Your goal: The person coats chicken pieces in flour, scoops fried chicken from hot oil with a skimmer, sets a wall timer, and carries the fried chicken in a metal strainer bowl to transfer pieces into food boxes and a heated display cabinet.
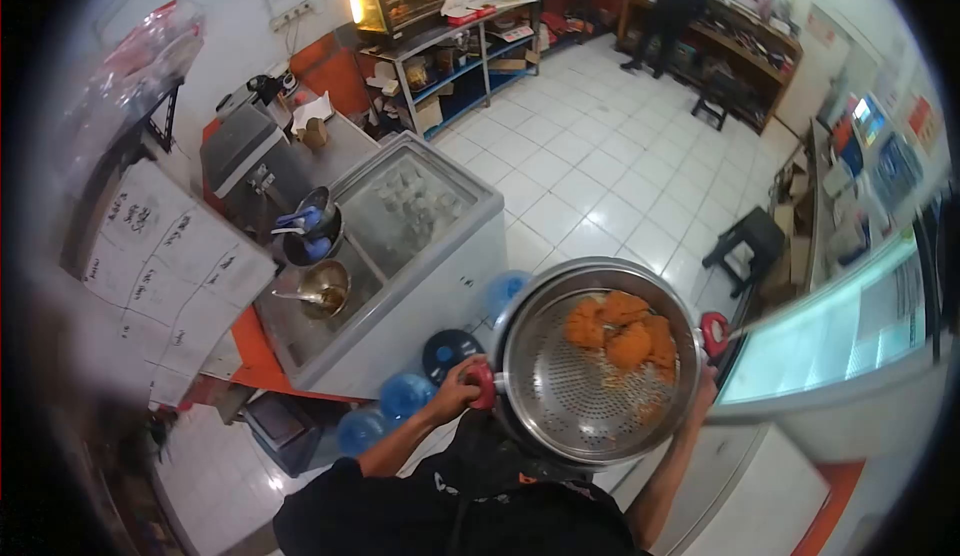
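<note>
A round metal steamer pot (pixel 548 396) with a perforated inner tray is held in front of my body, tipped so that I look down into it. Several orange-brown fried pieces, which look like breaded chicken (pixel 630 344), lie in its upper right part, with crumbs scattered beside them. My left hand (pixel 456 390) is closed round the red handle (pixel 483 384) on the pot's left side. At the right side, my right hand (pixel 705 390) grips the pot just below the other red handle (pixel 714 332); its fingers are mostly hidden behind the rim.
To the left stands a chest freezer (pixel 420 286) with metal bowls (pixel 326 288) on its glass top. Blue water jugs (pixel 405 394) sit on the floor beside it. A black stool (pixel 745 248) and a lit glass case (pixel 840 326) are at right. A person (pixel 672 11) stands at the far counter.
</note>
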A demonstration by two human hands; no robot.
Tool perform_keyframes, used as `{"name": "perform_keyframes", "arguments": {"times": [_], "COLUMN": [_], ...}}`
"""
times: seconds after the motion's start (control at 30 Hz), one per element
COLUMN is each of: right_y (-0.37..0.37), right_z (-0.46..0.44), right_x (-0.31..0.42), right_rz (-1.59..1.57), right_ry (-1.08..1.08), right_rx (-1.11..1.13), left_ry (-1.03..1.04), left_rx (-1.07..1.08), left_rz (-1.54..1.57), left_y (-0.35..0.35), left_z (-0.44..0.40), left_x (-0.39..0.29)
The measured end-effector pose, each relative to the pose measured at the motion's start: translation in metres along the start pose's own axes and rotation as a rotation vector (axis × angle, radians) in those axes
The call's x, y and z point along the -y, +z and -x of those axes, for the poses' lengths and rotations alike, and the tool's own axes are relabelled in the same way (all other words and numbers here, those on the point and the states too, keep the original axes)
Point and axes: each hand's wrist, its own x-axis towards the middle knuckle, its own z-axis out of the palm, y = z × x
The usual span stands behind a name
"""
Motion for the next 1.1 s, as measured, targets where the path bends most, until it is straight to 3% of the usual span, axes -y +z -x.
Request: {"name": "perform_keyframes", "arguments": {"times": [0.1, 0.17, 0.23, 0.37, 0.47, 0.6, 0.67, 0.77, 0.8, 0.9, 0.93, 0.97, 1.07, 1.1], "right_y": [0.059, 0.093, 0.119, 0.150, 0.163, 0.170, 0.181, 0.270, 0.296, 0.393, 0.441, 0.480, 0.597, 0.640], "right_z": [-0.107, -0.183, -0.247, -0.357, -0.449, -0.561, -0.641, -0.687, -0.716, -0.794, -0.804, -0.829, -0.886, -0.893], "right_x": [0.023, 0.013, 0.007, 0.012, 0.001, -0.034, -0.050, 0.019, 0.012, 0.005, 0.027, 0.030, 0.026, 0.039], "right_rz": [-0.046, -0.199, -0.262, -0.224, -0.213, -0.142, -0.094, -0.109, -0.070, -0.062, -0.251, -0.243, -0.023, 0.037], "right_ry": [-0.074, 0.135, 0.153, 0.209, 0.241, 0.104, 0.352, 0.236, 0.236, 0.274, 0.253, 0.244, 0.248, 0.247], "right_rx": [0.150, 0.353, 0.395, 0.321, 0.294, 0.209, 0.280, 0.377, 0.387, 0.510, 0.610, 0.638, 0.716, 0.730], "left_ry": [0.107, 0.163, 0.151, 0.207, 0.105, 0.048, 0.059, 0.053, 0.108, 0.198, 0.211, 0.228, 0.386, 0.378], "left_rx": [-0.194, -0.281, -0.420, -0.243, -0.302, -0.131, -0.130, -0.163, -0.122, -0.373, -0.407, -0.427, -0.684, -0.677], "left_rz": [0.024, 0.023, 0.066, 0.127, 0.175, 0.213, 0.249, 0.312, 0.230, 0.329, 0.207, 0.220, 0.227, 0.231], "left_y": [0.023, 0.047, 0.067, 0.058, 0.070, 0.068, 0.065, 0.057, 0.039, 0.034, 0.018, 0.007, -0.025, -0.043], "left_z": [-0.042, -0.098, -0.155, -0.290, -0.388, -0.513, -0.578, -0.639, -0.665, -0.707, -0.718, -0.731, -0.772, -0.787], "left_x": [-0.014, -0.032, -0.056, -0.077, -0.079, -0.082, -0.089, -0.129, -0.124, -0.191, -0.206, -0.215, -0.242, -0.251]}}
